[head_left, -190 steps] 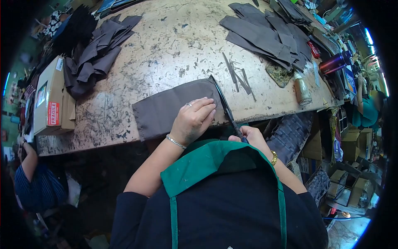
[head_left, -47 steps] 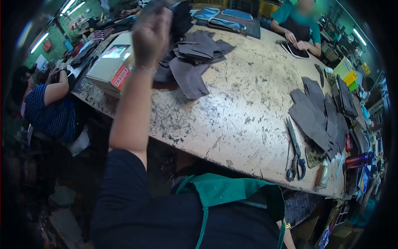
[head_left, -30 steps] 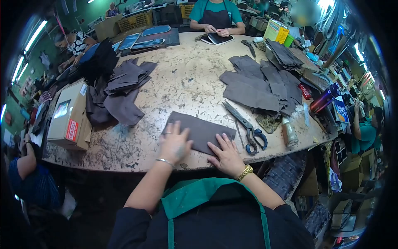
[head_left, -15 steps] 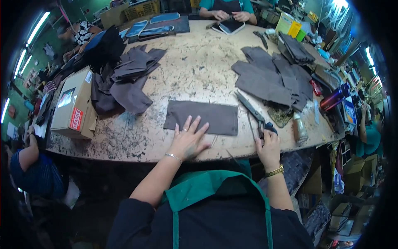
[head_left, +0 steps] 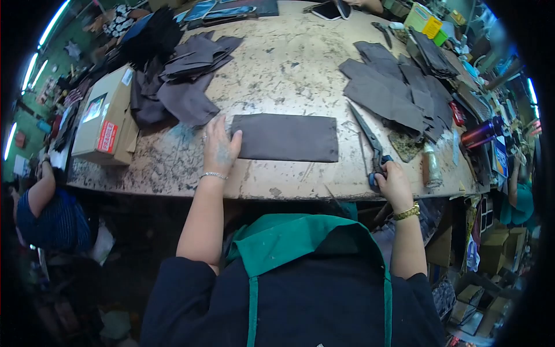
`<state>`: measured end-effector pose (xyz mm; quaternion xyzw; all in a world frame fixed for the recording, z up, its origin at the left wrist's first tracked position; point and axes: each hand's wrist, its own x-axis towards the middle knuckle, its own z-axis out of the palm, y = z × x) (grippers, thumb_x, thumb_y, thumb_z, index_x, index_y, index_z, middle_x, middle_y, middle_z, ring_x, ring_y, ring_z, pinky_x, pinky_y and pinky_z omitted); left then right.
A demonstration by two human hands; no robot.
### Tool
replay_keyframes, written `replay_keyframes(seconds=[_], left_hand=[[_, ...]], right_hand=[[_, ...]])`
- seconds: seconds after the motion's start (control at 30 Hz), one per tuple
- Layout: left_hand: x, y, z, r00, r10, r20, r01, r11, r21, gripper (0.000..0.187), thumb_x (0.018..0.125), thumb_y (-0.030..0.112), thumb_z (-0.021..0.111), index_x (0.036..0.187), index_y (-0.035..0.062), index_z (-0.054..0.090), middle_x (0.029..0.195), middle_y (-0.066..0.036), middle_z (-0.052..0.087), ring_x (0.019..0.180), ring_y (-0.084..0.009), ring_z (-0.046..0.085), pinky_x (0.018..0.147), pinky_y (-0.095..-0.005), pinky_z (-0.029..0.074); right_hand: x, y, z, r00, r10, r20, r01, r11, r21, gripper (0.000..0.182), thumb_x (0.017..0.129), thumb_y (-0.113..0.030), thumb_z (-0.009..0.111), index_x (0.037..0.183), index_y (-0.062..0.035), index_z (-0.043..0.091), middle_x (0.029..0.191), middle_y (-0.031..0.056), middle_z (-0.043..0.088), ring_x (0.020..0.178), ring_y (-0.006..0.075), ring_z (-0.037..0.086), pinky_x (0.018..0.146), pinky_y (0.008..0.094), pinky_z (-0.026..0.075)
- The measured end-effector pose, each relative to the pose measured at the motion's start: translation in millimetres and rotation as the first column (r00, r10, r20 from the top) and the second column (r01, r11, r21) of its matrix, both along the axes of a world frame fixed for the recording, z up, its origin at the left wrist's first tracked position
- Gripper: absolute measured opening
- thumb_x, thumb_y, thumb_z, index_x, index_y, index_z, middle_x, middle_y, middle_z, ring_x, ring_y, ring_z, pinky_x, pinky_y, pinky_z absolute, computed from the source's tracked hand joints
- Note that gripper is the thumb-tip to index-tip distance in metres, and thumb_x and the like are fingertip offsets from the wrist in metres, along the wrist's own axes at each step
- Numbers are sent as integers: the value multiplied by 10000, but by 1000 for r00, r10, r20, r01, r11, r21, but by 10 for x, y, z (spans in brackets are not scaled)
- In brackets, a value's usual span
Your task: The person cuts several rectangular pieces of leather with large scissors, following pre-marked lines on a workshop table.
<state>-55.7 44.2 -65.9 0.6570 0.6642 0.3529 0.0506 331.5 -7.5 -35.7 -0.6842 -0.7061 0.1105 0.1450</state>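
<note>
A flat dark brown rectangle of cloth [head_left: 286,137] lies on the worktable in front of me. My left hand [head_left: 220,144] rests at its left end, fingers stretched out and pointing away from me, thumb by the cloth's edge. To the right of the cloth, a large pair of scissors [head_left: 370,136] lies on the table with its blades pointing away. My right hand [head_left: 396,182] has its fingers around the dark handles. A thin stick-like tool [head_left: 362,151] lies just left of the blades.
Piles of brown cloth pieces lie at left [head_left: 193,75] and right [head_left: 399,87]. A cardboard box [head_left: 104,124] with a red label stands at the table's left edge. A small glass jar [head_left: 431,168] and a purple bottle [head_left: 483,132] are on the right. Other people sit around the table.
My left hand has slid from the middle of the cloth to its left end. My right hand stays at the scissors' handles. The view has tilted down, so the table appears higher.
</note>
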Motion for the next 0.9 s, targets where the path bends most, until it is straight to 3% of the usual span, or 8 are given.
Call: replay_keyframes(seconds=[0.07, 0.2, 0.27, 0.3, 0.43, 0.5, 0.63, 0.9], left_hand=[[-88, -57, -48, 989, 23, 143, -9, 995, -96, 549, 719, 177, 625, 1189, -37, 437, 1112, -229, 484, 1005, -327, 489, 903, -368, 386], [17, -263, 25, 954, 60, 295, -8, 984, -177, 582, 676, 133, 664, 1194, -13, 443, 973, -176, 498, 856, -276, 517, 784, -339, 438], [14, -282, 6, 963, 74, 260, -27, 983, -182, 583, 679, 158, 672, 1193, -5, 449, 986, -173, 496, 876, -281, 515, 792, -341, 436], [23, -282, 6, 973, 83, 217, -43, 982, -184, 585, 683, 182, 679, 1193, 3, 455, 999, -170, 494, 897, -286, 514, 800, -342, 434], [272, -311, 250, 995, -22, -92, 22, 1000, 1, 594, 691, 255, 692, 1196, 36, 469, 1105, -151, 479, 1026, -295, 477, 839, -380, 419], [505, -263, 310, 873, -405, -271, 429, 902, 36, 583, 707, 331, 674, 1204, 93, 481, 1252, -106, 424, 1185, -296, 378, 909, -464, 372], [1105, -154, 152, 707, -615, -350, 600, 783, -164, 454, 752, 363, 616, 1154, 164, 545, 1310, -54, 404, 1263, -289, 301, 959, -567, 290], [1342, -51, 42, 760, -599, -252, 589, 799, -122, 306, 814, 282, 563, 1089, 150, 589, 1241, -65, 473, 1228, -278, 366, 948, -559, 311]], right_hand=[[-41, 19, 40, 998, 23, 62, -24, 1000, 10, 201, 699, -113, 620, 822, 19, 530, 810, 203, 564, 798, 361, 543, 727, 414, 439], [134, 121, 28, 987, -37, -156, 11, 986, -166, 178, 740, -120, 609, 804, 21, 522, 696, 137, 575, 589, 252, 558, 578, 342, 456], [220, 132, -2, 744, -237, -624, -17, 928, -372, 162, 777, -137, 615, 804, -10, 518, 675, 54, 556, 542, 120, 524, 519, 246, 433], [235, 93, 11, 746, -239, -622, -11, 929, -371, 162, 777, -137, 615, 804, -10, 518, 675, 54, 556, 542, 120, 524, 519, 246, 433], [45, -267, 122, 217, -270, -938, -105, 949, -298, 204, 753, -124, 662, 835, -41, 495, 686, 8, 536, 552, 74, 507, 510, 184, 417], [-81, -482, 143, 129, -222, -966, -205, 947, -246, 256, 742, -190, 696, 810, -43, 497, 657, 1, 527, 521, 66, 497, 485, 178, 410], [-206, -894, 117, 250, -194, -949, -278, 924, -263, 447, 705, -451, 706, 742, -58, 495, 608, -19, 498, 491, 39, 465, 442, 162, 370], [-40, -1429, -36, 414, -291, -863, -306, 848, -433, 390, 799, -410, 616, 839, -37, 512, 703, -40, 504, 629, 46, 442, 546, 210, 393]])
